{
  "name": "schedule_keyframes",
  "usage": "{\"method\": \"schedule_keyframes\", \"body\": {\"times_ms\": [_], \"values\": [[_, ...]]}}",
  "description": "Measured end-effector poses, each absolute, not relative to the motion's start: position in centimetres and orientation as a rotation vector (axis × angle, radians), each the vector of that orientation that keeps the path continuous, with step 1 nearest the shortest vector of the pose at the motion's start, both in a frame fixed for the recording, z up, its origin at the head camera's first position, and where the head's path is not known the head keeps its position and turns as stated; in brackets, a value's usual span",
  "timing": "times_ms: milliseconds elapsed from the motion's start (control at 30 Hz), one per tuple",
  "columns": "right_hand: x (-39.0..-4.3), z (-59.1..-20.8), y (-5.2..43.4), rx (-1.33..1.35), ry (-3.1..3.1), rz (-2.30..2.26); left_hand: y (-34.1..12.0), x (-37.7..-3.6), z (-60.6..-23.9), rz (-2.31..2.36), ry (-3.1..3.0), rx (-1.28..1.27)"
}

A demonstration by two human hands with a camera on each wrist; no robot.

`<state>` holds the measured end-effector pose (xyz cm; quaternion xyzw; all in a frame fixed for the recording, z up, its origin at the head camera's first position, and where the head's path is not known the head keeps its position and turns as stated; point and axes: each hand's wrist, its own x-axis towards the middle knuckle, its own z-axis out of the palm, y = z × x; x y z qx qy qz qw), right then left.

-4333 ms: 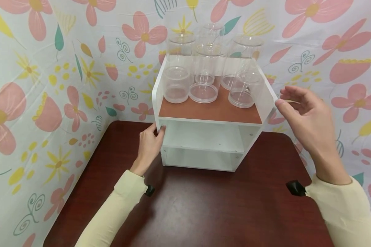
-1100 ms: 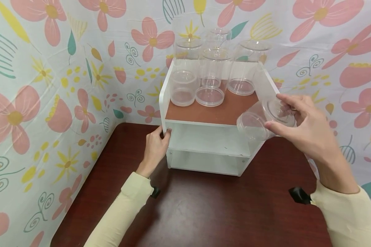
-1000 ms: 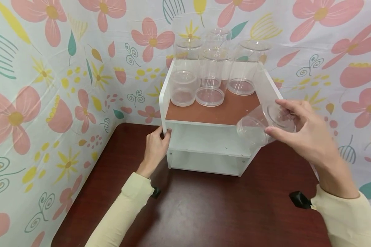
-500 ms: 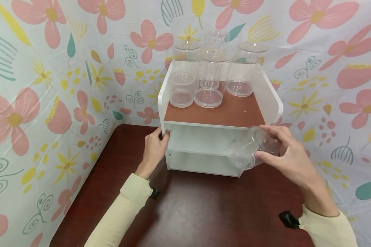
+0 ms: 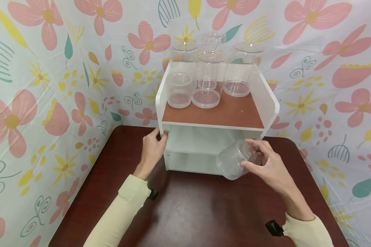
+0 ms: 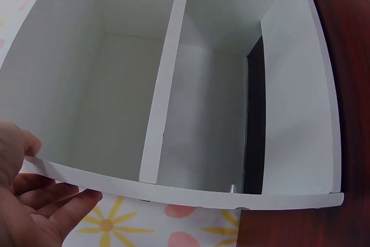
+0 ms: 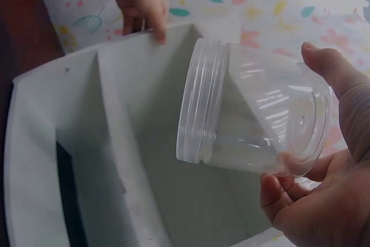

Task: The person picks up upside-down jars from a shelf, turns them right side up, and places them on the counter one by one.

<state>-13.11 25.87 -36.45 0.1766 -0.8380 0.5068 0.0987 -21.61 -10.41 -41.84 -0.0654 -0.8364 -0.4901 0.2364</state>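
My left hand [image 5: 152,151] grips the left side panel of a small white shelf unit [image 5: 214,125], thumb at the front edge. In the left wrist view, the fingers [image 6: 65,207] lie outside the panel [image 6: 191,196]. With thumb and fingers, my right hand [image 5: 272,168] holds a clear plastic jar [image 5: 232,160] by its base end. The jar is tilted, its ribbed, wider end pointing left and down, in front of the unit's open compartments. The right wrist view shows the jar [image 7: 260,108] see-through, with nothing visible inside.
Several clear jars stand on the brown top [image 5: 235,115], among them a short one [image 5: 179,97] at front left and a tall one [image 5: 237,87] at back right. Below are two open compartments. The unit stands on a dark red table [image 5: 191,209] before a flowered cloth [image 5: 303,68].
My right hand has taken the jar from the right front of the top, tilted it, and carried it down and left before the compartments. My left hand keeps its grip on the panel.
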Motion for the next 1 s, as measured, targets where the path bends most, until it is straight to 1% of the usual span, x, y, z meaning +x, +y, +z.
{"method": "schedule_keyframes", "body": {"times_ms": [233,467,700,1000], "values": [[-13.2,-38.2,25.1,0.485,-2.486,1.541,-10.3,-21.2,-42.1,-1.327,-2.254,-0.155],[-13.3,-39.7,24.5,0.435,-2.545,1.584,-9.8,-19.0,-42.9,-1.293,-2.111,-0.076],[-13.4,-41.2,23.6,0.39,-2.582,1.627,-9.1,-16.6,-44.7,-1.336,-1.985,-0.199],[-13.1,-43.1,22.3,0.361,-2.59,1.725,-7.2,-14.2,-47.7,-1.504,-2.095,-0.425]]}}
